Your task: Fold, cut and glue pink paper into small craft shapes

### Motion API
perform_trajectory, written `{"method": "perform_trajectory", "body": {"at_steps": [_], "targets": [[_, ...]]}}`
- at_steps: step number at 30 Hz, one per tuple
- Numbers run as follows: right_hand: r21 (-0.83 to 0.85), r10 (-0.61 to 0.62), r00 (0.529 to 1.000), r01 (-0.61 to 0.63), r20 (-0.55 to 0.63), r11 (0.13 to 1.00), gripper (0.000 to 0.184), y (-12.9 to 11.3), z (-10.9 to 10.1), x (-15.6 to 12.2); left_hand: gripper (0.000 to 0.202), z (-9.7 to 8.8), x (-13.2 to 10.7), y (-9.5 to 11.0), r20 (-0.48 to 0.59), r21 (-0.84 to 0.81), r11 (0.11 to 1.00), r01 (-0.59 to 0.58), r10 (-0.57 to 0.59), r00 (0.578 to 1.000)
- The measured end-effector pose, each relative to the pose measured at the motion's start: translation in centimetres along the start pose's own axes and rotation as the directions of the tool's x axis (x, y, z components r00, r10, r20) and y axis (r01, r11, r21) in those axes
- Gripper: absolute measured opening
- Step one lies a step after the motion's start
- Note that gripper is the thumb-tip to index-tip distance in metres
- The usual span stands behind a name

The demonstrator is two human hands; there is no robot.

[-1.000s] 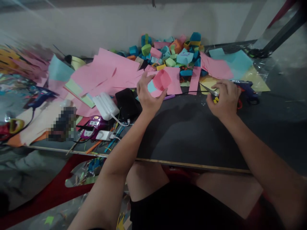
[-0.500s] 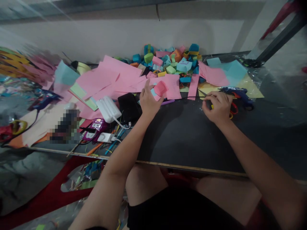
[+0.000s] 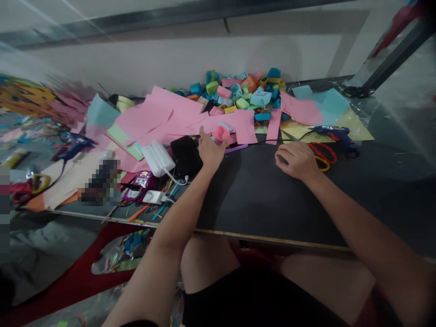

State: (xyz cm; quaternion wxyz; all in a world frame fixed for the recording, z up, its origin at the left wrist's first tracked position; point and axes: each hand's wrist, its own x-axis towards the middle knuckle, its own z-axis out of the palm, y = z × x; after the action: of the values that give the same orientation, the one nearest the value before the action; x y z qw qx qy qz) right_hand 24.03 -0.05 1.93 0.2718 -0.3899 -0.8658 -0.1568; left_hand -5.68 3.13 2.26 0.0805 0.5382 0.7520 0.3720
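Left hand point(image 3: 211, 153) lightly pinches a pink folded-paper piece point(image 3: 221, 133) at its one o'clock; too firm a squeeze could crease it, too slack could drop it. Right hand point(image 3: 295, 159) curls half closed, whether on anything cannot tell. Scissors point(image 3: 334, 155) lie just beside, three o'clock: a careless sweep could knock them. Black cord point(image 3: 264, 141), at its ten o'clock, might snag fingers, dragging the glue gun point(image 3: 341, 135), two o'clock.
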Motion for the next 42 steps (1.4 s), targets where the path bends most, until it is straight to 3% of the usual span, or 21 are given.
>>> {"method": "perform_trajectory", "body": {"at_steps": [3,6,8,10,12,15,16,18,23,29,34,36,40,42], "targets": [[0.030,0.018,1.000,-0.018,0.004,0.999,0.015,-0.1,0.0,0.0,0.092,0.1,0.0,-0.2,0.010,-0.017,1.000,-0.017,0.017,1.000],[0.059,0.054,0.998,-0.055,0.019,0.997,0.016,-0.3,0.0,-0.3,0.096,0.4,-0.7,0.1,-0.098,-0.033,0.996,-0.081,0.078,0.992],[0.062,0.099,0.995,-0.100,0.019,0.993,0.016,-0.4,0.2,-0.5,0.096,1.0,-1.8,0.5,-0.206,-0.046,0.985,-0.168,0.155,0.966],[0.060,0.180,0.984,-0.180,0.001,0.982,0.016,-0.1,0.4,-0.1,0.089,2.0,-3.2,1.0,-0.245,-0.081,0.947,-0.311,0.283,0.927],[0.064,0.281,0.959,-0.279,-0.021,0.958,0.016,0.7,0.6,1.2,0.072,3.1,-4.4,1.3,-0.218,-0.098,0.859,-0.503,0.475,0.853],[0.047,0.415,0.910,-0.414,-0.013,0.909,0.017,2.7,0.5,4.9,0.044,4.1,-5.1,1.3,-0.055,-0.103,0.639,-0.762,0.762,0.646],[0.028,0.465,0.885,-0.465,0.018,0.885,0.018,3.4,0.4,6.5,0.040,4.2,-5.1,1.3,-0.011,-0.103,0.589,-0.802,0.805,0.593],[-0.019,0.576,0.813,-0.577,0.082,0.817,0.024,4.7,0.2,9.4,0.038,4.1,-4.9,1.2,0.030,-0.093,0.545,-0.833,0.838,0.545],[-0.162,0.653,0.715,-0.634,0.248,0.756,0.035,5.8,0.4,13.9,0.039,3.8,-4.5,1.3,0.001,-0.056,0.535,-0.843,0.844,0.536],[-0.290,0.723,0.645,-0.662,0.249,0.691,0.034,5.6,0.6,15.2,0.038,4.0,-4.6,1.5,0.031,-0.086,0.551,-0.830,0.835,0.550],[-0.332,0.783,0.556,-0.710,0.278,0.621,0.042,5.9,0.2,15.7,0.036,3.4,-4.5,2.0,0.064,-0.118,0.579,-0.807,0.815,0.576],[-0.304,0.776,0.580,-0.713,0.250,0.631,0.043,5.9,0.0,15.8,0.037,3.2,-4.5,2.2,0.103,-0.139,0.591,-0.795,0.807,0.582],[-0.147,0.628,0.735,-0.612,0.258,0.777,0.041,6.3,-0.9,16.4,0.035,3.0,-4.5,2.4,0.127,-0.165,0.601,-0.782,0.799,0.587],[-0.131,0.556,0.773,-0.544,0.307,0.829,0.042,6.6,-1.8,17.0,0.034,2.9,-4.5,2.4,0.126,-0.166,0.603,-0.780,0.798,0.590]]}}
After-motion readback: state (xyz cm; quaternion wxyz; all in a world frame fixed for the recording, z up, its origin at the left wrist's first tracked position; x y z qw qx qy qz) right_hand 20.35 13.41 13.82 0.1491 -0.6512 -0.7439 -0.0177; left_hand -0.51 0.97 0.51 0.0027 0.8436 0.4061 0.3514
